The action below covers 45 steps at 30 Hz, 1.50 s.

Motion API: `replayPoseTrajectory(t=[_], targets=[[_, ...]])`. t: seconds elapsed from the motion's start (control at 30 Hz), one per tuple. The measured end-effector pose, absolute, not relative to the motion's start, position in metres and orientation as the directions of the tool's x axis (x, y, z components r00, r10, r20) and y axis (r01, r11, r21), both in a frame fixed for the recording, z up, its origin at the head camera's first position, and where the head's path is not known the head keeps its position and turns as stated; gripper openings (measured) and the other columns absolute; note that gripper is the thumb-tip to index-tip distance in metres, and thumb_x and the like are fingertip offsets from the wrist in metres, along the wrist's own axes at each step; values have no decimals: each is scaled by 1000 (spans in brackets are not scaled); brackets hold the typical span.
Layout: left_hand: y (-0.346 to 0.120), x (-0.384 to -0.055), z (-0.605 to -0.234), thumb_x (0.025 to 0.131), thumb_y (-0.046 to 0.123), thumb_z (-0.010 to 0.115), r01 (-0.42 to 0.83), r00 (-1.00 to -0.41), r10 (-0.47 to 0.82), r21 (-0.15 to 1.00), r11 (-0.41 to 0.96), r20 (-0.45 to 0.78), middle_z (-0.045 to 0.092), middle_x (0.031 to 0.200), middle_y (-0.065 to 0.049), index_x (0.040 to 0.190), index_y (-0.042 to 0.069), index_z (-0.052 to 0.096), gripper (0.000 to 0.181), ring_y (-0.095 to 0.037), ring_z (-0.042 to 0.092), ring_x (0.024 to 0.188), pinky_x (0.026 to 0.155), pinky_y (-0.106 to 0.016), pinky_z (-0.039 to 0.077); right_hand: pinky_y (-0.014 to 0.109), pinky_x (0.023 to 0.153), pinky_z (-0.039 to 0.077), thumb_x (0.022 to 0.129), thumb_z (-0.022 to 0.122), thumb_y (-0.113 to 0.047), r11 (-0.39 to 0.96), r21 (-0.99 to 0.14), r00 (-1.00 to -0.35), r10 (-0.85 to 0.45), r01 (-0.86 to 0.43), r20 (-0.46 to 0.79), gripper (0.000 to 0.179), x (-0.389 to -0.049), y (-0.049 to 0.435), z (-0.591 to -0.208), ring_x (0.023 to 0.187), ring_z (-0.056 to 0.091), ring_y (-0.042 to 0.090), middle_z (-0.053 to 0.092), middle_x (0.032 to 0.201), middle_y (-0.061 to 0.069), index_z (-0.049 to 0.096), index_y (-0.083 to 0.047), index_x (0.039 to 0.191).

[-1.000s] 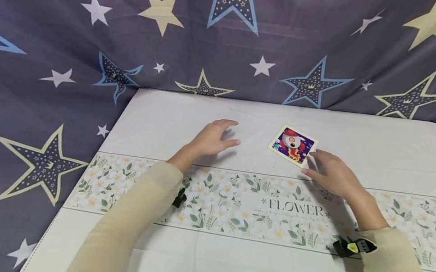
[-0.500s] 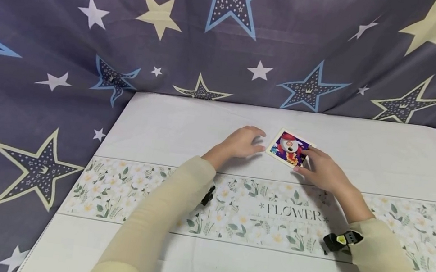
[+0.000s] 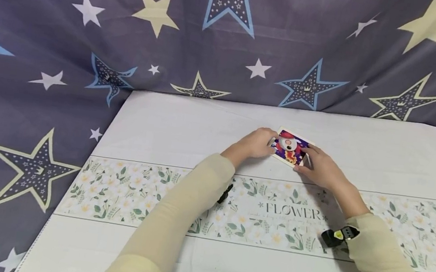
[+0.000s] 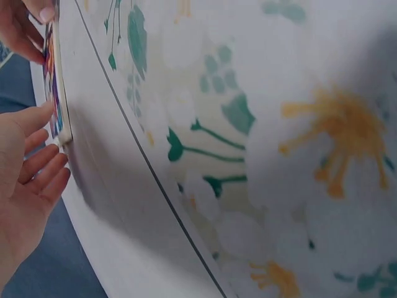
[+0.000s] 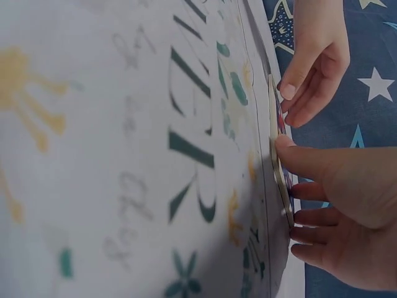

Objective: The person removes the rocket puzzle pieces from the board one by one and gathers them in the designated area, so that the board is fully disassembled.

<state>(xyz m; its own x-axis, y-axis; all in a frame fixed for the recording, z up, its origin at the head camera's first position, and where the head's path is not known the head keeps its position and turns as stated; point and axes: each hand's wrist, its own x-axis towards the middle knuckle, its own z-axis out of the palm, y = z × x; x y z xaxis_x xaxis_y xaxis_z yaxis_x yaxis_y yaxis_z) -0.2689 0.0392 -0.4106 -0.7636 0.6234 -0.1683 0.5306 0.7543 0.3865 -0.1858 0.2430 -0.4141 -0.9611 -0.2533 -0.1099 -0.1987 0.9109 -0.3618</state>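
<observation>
A square picture board (image 3: pixel 291 148) with a pale border and a cartoon rocket on a purple ground is on the white tablecloth, near the middle. At its left corner my left hand (image 3: pixel 259 143) holds on, the thumb on the printed face and the fingers around the edge. My right hand (image 3: pixel 322 168) grips the right side, thumb at the near edge, index finger over the picture. Seen side-on in the right wrist view, the board (image 5: pixel 280 161) is thin. Whether it is lifted off the cloth, I cannot tell.
A floral band (image 3: pixel 145 195) with the word FLOWER runs across the tablecloth (image 3: pixel 226 268). Behind and to the left hangs a dark curtain (image 3: pixel 10 97) printed with stars. A black strap device (image 3: pixel 338 236) sits on the right wrist.
My left hand has moved right across the cloth and reached the board's left corner. My right hand has shifted slightly left and taken hold of the right side.
</observation>
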Motion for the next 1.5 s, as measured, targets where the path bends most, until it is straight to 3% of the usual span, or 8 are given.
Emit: replayPoseTrajectory(t=[0.3,0.9,1.17,1.5], targets=[[43,-266,-409,92,17,62,542,-766,623,362,759,-158,59,134,-9,126,8,62,35,-22,49,132,116,-29,34,59,111,31,91,65,-29,908,-368,-962,-253,-198,-106,67,-187,242,-411,134,35,51,35,145,36,40,10,139],[25,-260,-411,95,26,58,626,-731,665,238,743,-154,55,140,-6,132,12,58,39,-22,45,137,118,-31,30,57,109,36,90,67,-28,902,-346,-946,-310,-259,-98,66,-186,236,-415,131,41,49,41,143,34,42,8,139],[21,-256,-412,97,24,55,633,-720,672,232,739,-173,51,144,-8,138,9,52,44,-22,43,139,118,-31,30,56,110,35,88,70,-27,876,-363,-931,-361,-316,-60,65,-184,235,-418,131,43,49,44,141,33,45,5,139],[4,-242,-412,97,25,55,649,-715,685,229,725,-141,54,141,-9,135,8,55,41,-23,46,136,117,-33,33,55,111,35,87,71,-29,862,-382,-919,-387,-333,-71,65,-181,225,-418,133,42,46,44,144,29,46,1,139]])
